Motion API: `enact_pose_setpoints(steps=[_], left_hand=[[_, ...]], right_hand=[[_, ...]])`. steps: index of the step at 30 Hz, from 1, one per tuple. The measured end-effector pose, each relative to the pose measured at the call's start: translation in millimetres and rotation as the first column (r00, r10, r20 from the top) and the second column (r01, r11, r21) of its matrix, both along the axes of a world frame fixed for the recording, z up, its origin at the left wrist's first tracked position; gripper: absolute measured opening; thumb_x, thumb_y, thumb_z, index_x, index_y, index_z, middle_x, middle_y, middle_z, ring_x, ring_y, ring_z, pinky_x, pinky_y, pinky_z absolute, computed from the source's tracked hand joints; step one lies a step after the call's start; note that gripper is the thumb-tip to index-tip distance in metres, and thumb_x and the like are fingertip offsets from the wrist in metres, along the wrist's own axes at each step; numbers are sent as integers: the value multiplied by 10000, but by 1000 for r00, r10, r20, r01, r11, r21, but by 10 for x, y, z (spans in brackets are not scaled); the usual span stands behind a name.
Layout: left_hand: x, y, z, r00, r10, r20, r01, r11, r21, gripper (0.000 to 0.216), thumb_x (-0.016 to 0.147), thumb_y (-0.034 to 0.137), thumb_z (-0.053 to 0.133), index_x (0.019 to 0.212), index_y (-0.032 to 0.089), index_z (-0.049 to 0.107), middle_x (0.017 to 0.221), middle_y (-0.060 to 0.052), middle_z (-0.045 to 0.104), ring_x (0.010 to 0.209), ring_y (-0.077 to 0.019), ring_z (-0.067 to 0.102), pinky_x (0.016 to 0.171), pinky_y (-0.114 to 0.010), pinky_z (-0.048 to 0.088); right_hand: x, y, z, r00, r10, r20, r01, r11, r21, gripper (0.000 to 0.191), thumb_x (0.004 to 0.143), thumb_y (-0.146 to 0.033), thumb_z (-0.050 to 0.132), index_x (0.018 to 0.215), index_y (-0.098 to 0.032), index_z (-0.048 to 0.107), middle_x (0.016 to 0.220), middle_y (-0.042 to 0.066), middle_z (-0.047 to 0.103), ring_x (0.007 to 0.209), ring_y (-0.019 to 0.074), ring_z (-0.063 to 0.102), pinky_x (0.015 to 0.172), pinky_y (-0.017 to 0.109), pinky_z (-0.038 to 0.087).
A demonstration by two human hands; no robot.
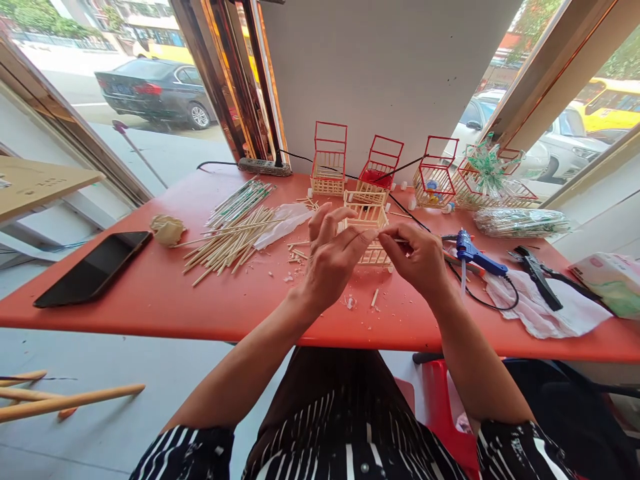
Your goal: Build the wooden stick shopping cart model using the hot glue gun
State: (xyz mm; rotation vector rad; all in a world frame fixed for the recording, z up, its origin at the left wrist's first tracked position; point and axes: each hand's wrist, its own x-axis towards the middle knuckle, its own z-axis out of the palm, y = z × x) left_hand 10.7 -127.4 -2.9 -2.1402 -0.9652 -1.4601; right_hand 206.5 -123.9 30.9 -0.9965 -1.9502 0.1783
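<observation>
Both my hands meet over the middle of the red table point(150, 293). My left hand point(333, 257) pinches one end of a thin wooden stick point(376, 231) with thumb and forefinger, the other fingers raised. My right hand point(420, 260) is closed, pinching the same stick from the other side. Just behind the hands sits an unpainted stick basket point(367, 217). A pile of loose wooden sticks point(230, 243) lies to the left.
A black phone point(95, 267) lies at the left edge. Red-framed stick baskets point(380, 167) line the back wall. A blue glue gun point(475, 257), black cutters point(537, 273), white cloth point(545, 310) and a tissue pack point(607, 280) lie to the right. Stick offcuts litter the table's front.
</observation>
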Motion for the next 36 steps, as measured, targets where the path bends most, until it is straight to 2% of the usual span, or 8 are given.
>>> enact_pose_setpoints(steps=[5,14,18,21,23,26,31,36], left_hand=[[-44,42,31,999,25,21,-24,998,-58,218,1058,158,619,1113,279,793,979,-20,828,1236,-262,675,1213,-523,381],[50,-41,137,996,11,-84,-24,988,-152,190,1034,154,663,1046,263,818,921,-45,817,1219,-300,654,1175,-564,350],[12,-25,258,999,-36,20,40,959,-281,137,991,187,731,920,251,829,859,-46,814,1098,-288,682,1042,-508,468],[-90,59,413,983,-66,169,138,876,-462,91,884,163,811,855,244,841,846,-29,821,958,-257,707,910,-428,533],[-170,147,517,960,-108,259,245,772,-587,51,833,181,828,826,230,842,835,-23,823,874,-226,716,841,-375,547],[-263,301,622,915,-148,376,381,629,-678,37,777,224,848,804,200,841,782,-18,804,777,-182,709,775,-319,544],[-305,505,625,812,-169,558,570,430,-700,175,685,285,887,793,163,826,748,-31,791,738,-173,722,713,-291,552],[-351,538,492,692,-188,697,714,323,-621,321,618,373,960,804,163,804,756,-38,795,753,-172,742,754,-300,575]], right_hand=[[62,41,32,999,-12,-39,12,1000,12,179,985,-316,670,842,-211,690,685,-30,628,572,112,458,603,275,373],[9,28,-12,999,-21,-30,22,999,48,296,1017,-409,672,794,-213,678,682,-18,640,585,120,471,631,286,398],[59,7,32,995,-33,-99,34,999,11,307,1043,-463,617,897,-217,729,732,-1,699,603,130,535,621,286,412],[126,30,63,979,-90,-181,87,996,-25,349,1046,-518,593,937,-221,739,768,15,719,615,137,566,604,284,416],[161,65,61,976,-106,-191,101,994,-36,361,1036,-520,603,878,-220,729,754,17,709,616,138,567,600,283,414],[180,112,33,981,-111,-161,110,994,-19,316,1018,-446,622,828,-214,722,743,12,699,600,132,539,606,284,408],[172,75,66,988,-121,-96,123,992,19,258,1011,-352,626,832,-205,739,732,6,688,601,129,525,629,291,411],[177,-108,273,991,-130,14,129,989,72,231,1020,-333,647,848,-218,751,781,21,732,663,148,584,665,297,439]])
